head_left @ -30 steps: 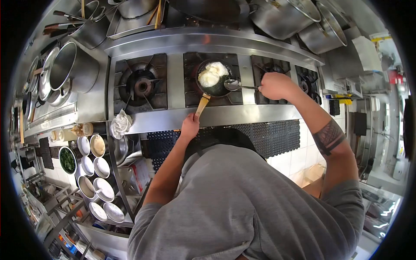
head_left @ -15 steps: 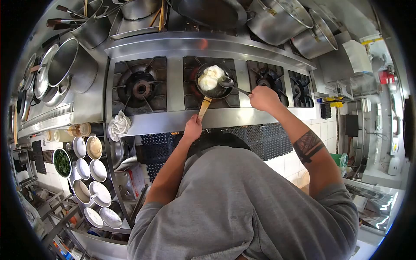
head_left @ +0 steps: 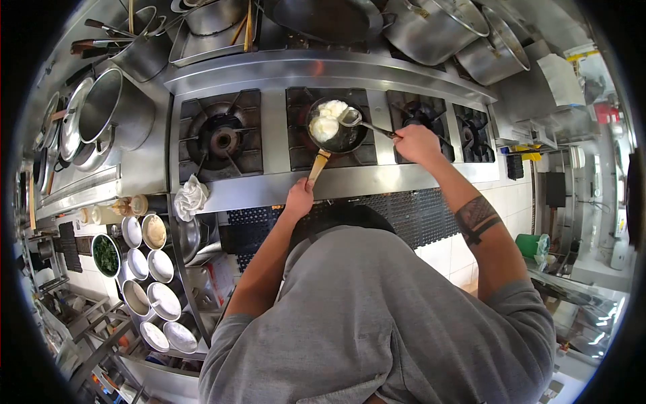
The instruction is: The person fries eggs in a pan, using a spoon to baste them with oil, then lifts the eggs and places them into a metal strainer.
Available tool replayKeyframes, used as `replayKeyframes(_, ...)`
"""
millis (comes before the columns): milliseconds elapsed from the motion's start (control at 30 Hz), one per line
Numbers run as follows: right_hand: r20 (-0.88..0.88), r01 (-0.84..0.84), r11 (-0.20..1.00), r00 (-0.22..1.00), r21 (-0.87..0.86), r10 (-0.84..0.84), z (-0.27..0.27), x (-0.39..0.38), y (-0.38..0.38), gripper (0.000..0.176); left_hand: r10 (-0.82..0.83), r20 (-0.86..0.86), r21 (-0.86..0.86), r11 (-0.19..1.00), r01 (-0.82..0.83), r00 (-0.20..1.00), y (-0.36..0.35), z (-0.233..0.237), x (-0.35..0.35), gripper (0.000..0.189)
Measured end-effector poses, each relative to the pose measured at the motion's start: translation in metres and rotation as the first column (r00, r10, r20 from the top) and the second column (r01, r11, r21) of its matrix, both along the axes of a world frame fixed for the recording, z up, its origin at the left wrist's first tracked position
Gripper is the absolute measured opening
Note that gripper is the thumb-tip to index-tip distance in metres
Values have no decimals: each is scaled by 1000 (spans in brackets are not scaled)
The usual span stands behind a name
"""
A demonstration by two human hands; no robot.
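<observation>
A dark frying pan [head_left: 351, 143] sits over the second burner from the left, its brass-coloured handle [head_left: 318, 165] pointing toward me. My left hand [head_left: 300, 198] is closed round the end of that handle. White, soft-looking food, perhaps egg [head_left: 326, 125], lies in lumps on the left side of the pan. My right hand [head_left: 416, 143] grips the dark handle of a metal spoon [head_left: 350, 117] from the right. The spoon's bowl is over the pan, at the right edge of the white food.
Left of the pan is another burner [head_left: 223, 140], with more burners to the right. A crumpled white cloth [head_left: 192, 198] hangs at the stove's front left. Several white tubs [head_left: 161, 266] stand at lower left. Large pots [head_left: 437, 30] line the back shelf.
The spoon's bowl has shifted up and turned over the pan, and my right hand has moved slightly right. The left hand still holds the pan handle. The view has tilted a little.
</observation>
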State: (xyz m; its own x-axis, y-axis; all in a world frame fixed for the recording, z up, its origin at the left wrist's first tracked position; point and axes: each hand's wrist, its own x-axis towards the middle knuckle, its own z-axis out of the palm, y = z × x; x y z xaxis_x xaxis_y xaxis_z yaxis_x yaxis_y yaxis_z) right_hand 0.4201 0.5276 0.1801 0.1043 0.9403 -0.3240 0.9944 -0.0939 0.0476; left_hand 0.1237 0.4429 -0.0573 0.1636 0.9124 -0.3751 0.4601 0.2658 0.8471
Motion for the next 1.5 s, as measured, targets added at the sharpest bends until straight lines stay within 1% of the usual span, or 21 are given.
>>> replayKeyframes(67, 15, -4, 1000, 1000, 8, 4, 3, 8, 4, 28, -2, -32, 102, 995, 6, 999, -1, -2, 0, 31)
replayKeyframes(100, 0, -42, 999, 999, 15, 42, 2, 10, 4, 28, -4, -34, 101, 995, 7, 999, -1, -3, 0, 31)
replayKeyframes(167, -8, -26, 999, 1000, 24, 27, 4, 10, 1, 28, -3, -48, 60, 998, 6, 999, 0, -2, 1, 31)
replayKeyframes(233, -17, -14, 999, 1000, 34, 15, 11, 11, -1, 29, -15, -60, 66, 998, 18, 998, 2, -2, -1, 31)
replayKeyframes(300, 84, -39, 999, 996, -17, 40, 32, 14, -7, 31, -24, -67, 64, 998, 28, 997, -1, -2, 0, 31)
replayKeyframes(400, 82, -39, 997, 996, -64, 44, 62, 7, -16, 34, 13, -58, 55, 998, -10, 998, -3, 4, 5, 31)
replayKeyframes(500, 106, 5, 995, 994, -100, 5, 70, 6, -22, 33, 14, -68, 74, 997, -9, 998, -5, 3, 6, 32)
replayKeyframes(600, 82, 15, 996, 997, -84, -8, 80, -2, -35, 32, -9, -76, 138, 990, 19, 997, -11, 1, 11, 30)
replayKeyframes(667, 53, 48, 996, 998, -80, -43, 75, -1, -38, 31, 42, -46, 210, 977, -31, 998, -17, 3, 12, 29)
replayKeyframes(733, 23, 84, 993, 996, -80, -83, 68, -1, -49, 31, 18, -58, 182, 983, -7, 998, -26, 1, 11, 28)
replayKeyframes(833, 38, 35, 999, 999, -27, -34, 69, 4, -52, 30, 18, -47, 167, 986, -10, 999, -16, -2, 16, 27)
replayKeyframes(900, -5, 20, 1000, 1000, -7, -20, 63, 6, -61, 29, 16, -39, 130, 991, -11, 999, -32, -5, 15, 26)
replayKeyframes(967, -7, 17, 1000, 1000, 22, -17, 58, 11, -69, 29, 38, -68, 119, 992, -29, 997, -23, 8, 18, 26)
replayKeyframes(1000, -7, 9, 998, 1000, 60, -9, 59, 12, -69, 29, 42, -65, 132, 991, -33, 997, -22, 4, 17, 26)
replayKeyframes(1067, -3, 33, 999, 999, 33, -33, 65, 10, -65, 29, 50, -23, 149, 988, -46, 998, -31, -4, 16, 26)
replayKeyframes(1100, -18, 36, 999, 999, 36, -35, 65, 8, -64, 29, 50, -51, 270, 962, -34, 997, -29, -14, 19, 27)
replayKeyframes(1133, -36, 41, 999, 999, 31, -40, 62, 6, -70, 29, 41, -57, 250, 968, -26, 998, -30, -8, 19, 27)
replayKeyframes(1200, -29, 18, 997, 999, 78, -16, 58, 7, -72, 29, 32, -61, 122, 992, -24, 998, -13, 3, 22, 28)
replayKeyframes(1267, -58, 26, 997, 998, 69, -22, 63, 6, -78, 28, 43, -67, 181, 983, -31, 997, -25, -6, 17, 28)
replayKeyframes(1333, -73, 24, 996, 997, 86, -18, 62, 8, -78, 27, 48, -29, 122, 992, -44, 998, -35, -10, 14, 29)
replayKeyframes(1500, -57, 44, 995, 998, 95, -38, 62, 0, -85, 25, 46, -21, 122, 992, -43, 999, -25, -4, 17, 29)
